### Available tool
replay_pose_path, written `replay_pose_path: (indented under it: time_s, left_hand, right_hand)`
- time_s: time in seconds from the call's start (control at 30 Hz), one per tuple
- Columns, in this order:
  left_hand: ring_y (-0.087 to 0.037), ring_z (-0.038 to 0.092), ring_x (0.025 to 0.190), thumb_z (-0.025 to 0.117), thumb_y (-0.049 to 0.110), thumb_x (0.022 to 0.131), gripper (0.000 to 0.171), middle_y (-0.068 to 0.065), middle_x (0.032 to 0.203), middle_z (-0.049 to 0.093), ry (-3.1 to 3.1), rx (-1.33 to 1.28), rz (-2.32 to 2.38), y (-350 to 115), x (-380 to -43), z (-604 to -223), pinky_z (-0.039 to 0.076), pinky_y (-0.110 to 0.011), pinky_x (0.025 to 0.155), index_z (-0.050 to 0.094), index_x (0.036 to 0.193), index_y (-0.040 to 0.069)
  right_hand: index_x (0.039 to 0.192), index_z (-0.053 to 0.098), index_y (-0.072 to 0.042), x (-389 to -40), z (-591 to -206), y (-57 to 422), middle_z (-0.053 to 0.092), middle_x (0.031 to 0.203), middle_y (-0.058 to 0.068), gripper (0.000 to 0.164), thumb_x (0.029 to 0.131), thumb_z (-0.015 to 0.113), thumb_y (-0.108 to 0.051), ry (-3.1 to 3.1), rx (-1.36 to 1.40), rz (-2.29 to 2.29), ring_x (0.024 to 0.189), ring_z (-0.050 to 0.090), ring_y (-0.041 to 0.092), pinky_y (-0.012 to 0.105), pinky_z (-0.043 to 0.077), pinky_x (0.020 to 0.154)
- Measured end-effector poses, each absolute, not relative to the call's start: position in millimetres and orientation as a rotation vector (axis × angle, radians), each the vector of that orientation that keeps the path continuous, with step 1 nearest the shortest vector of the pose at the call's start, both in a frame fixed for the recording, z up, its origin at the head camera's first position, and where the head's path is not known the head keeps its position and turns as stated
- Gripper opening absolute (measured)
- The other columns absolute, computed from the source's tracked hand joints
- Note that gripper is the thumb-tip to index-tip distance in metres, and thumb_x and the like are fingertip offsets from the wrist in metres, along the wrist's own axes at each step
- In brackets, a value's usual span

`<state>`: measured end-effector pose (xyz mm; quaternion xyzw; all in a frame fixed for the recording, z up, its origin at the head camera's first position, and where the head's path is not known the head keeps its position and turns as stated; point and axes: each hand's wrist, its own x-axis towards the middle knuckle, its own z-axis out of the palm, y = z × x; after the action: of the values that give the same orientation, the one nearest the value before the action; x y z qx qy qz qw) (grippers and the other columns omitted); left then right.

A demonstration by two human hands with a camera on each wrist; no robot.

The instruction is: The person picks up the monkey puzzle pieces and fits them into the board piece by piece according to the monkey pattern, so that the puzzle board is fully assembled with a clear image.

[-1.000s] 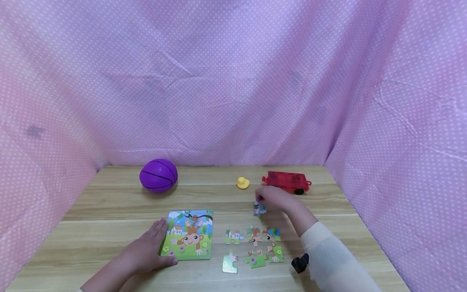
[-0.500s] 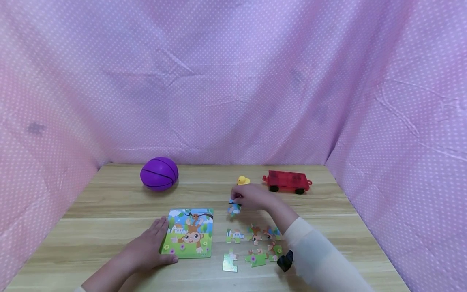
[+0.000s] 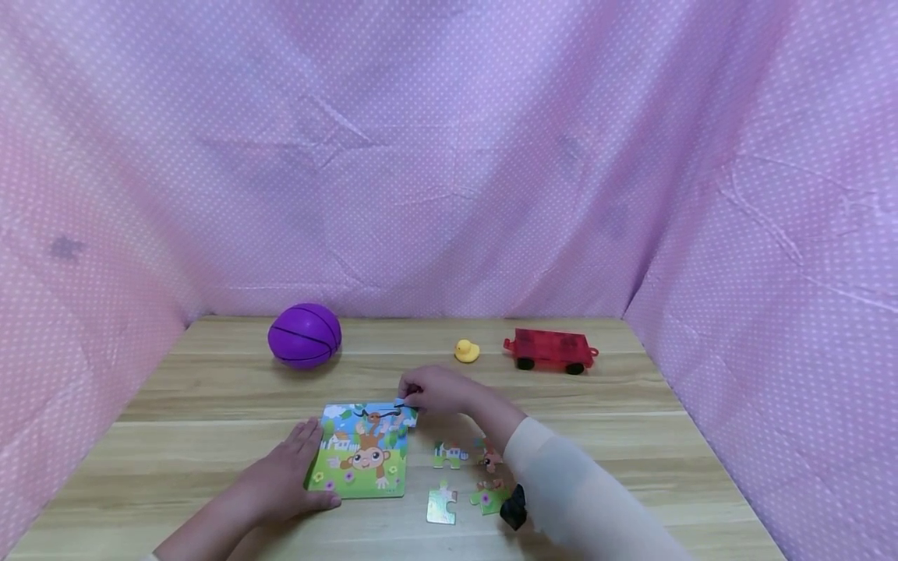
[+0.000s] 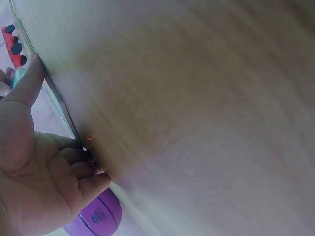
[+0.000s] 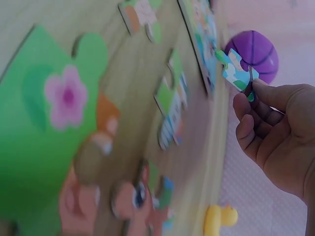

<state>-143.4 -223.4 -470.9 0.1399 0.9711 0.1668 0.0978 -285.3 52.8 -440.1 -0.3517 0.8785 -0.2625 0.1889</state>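
My right hand [image 3: 438, 389] pinches a jigsaw piece [image 5: 237, 73]. My left hand [image 3: 281, 475], spread, touches the monkey board [image 3: 363, 456]. Purple basketball [image 3: 305, 336], duck [image 3: 467, 352] and red wagon [image 3: 552, 348] stand behind.

Pink, white-dotted cloth [image 3: 449, 171] hangs in creases around three sides of a pale wood-grain table [image 3: 210, 405].

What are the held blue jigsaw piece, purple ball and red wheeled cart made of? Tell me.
Jigsaw piece: perhaps card or thin wood, smooth print; looks flat, stiff.
Ball: perhaps satin rubber or vinyl; soft sheen.
Cart: likely smooth translucent plastic; dark patches seem to show through.
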Motion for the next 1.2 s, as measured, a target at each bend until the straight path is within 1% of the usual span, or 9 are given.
replay_pose_path:
  time_s: [0.1,0.2,0.37,0.43,0.6,0.7,0.87,1.2]
  left_hand:
    - [-0.049,0.02,0.145,0.071,0.07,0.071,0.119,-0.03,0.157,0.022,2.877,0.424,0.492,-222.3,-142.6,-469.5,0.027,-0.062,0.115,0.029,0.149,-0.01]
    - [-0.05,0.021,0.144,0.071,0.07,0.071,0.119,-0.031,0.157,0.023,2.879,0.435,0.493,-221.1,-141.7,-467.6,0.028,-0.062,0.114,0.029,0.148,-0.011]
    - [-0.05,0.022,0.144,0.072,0.07,0.071,0.12,-0.031,0.156,0.023,2.874,0.432,0.502,-220.2,-141.6,-466.2,0.028,-0.062,0.114,0.029,0.148,-0.011]
    - [-0.049,0.021,0.145,0.072,0.07,0.071,0.12,-0.03,0.157,0.023,2.869,0.418,0.503,-220.2,-141.6,-466.7,0.027,-0.062,0.115,0.029,0.149,-0.01]
    - [-0.048,0.02,0.145,0.071,0.071,0.071,0.119,-0.029,0.158,0.023,2.87,0.406,0.503,-221.1,-141.4,-468.3,0.027,-0.062,0.115,0.029,0.149,-0.009]
    - [-0.048,0.02,0.146,0.071,0.071,0.071,0.119,-0.029,0.158,0.023,2.872,0.405,0.503,-221.9,-141.5,-468.7,0.027,-0.061,0.115,0.03,0.149,-0.009]
    - [-0.048,0.02,0.146,0.071,0.071,0.071,0.119,-0.029,0.158,0.023,2.864,0.407,0.51,-222.2,-141.9,-468.7,0.027,-0.062,0.115,0.03,0.149,-0.009]
    - [-0.048,0.021,0.145,0.071,0.071,0.071,0.119,-0.029,0.158,0.023,2.874,0.41,0.498,-222.7,-142.4,-468.6,0.027,-0.062,0.115,0.03,0.149,-0.009]
  right_hand:
    - [0.094,0.065,-0.022,-284.7,-445.3,42.4,0.062,0.084,-0.01,0.012,0.101,0.056,-0.021,2.484,-0.987,-0.697,0.072,0.057,0.004,0.019,0.049,0.065]
    - [0.094,0.066,-0.022,-283.5,-448.2,33.8,0.061,0.085,-0.011,0.012,0.101,0.056,-0.02,2.516,-0.992,-0.633,0.075,0.055,0.004,0.019,0.048,0.068]
    - [0.1,0.067,-0.018,-279.6,-450.4,24.7,0.059,0.091,-0.011,0.009,0.1,0.058,-0.019,2.571,-1.002,-0.553,0.082,0.054,0.004,0.019,0.049,0.075]
    - [0.104,0.067,-0.019,-276.3,-451.4,22.9,0.058,0.095,-0.01,0.01,0.098,0.061,-0.024,2.605,-1.002,-0.493,0.084,0.053,0.004,0.02,0.049,0.077]
    - [0.111,0.065,-0.024,-265.7,-452.9,20.1,0.055,0.105,-0.009,0.028,0.092,0.067,-0.044,2.678,-1.041,-0.265,0.088,0.053,0.004,0.023,0.052,0.082]
    - [0.113,0.064,-0.026,-261.3,-454.4,17.6,0.056,0.107,-0.009,0.033,0.09,0.067,-0.05,2.707,-1.082,-0.151,0.09,0.054,0.005,0.025,0.053,0.083]
    - [0.113,0.064,-0.027,-258.9,-457.0,14.2,0.056,0.107,-0.008,0.033,0.09,0.066,-0.051,2.752,-1.086,-0.067,0.09,0.054,0.006,0.025,0.053,0.081]
    - [0.114,0.066,-0.025,-256.5,-457.4,11.2,0.055,0.105,-0.008,0.031,0.09,0.068,-0.045,2.769,-1.078,-0.097,0.089,0.052,0.006,0.023,0.051,0.077]
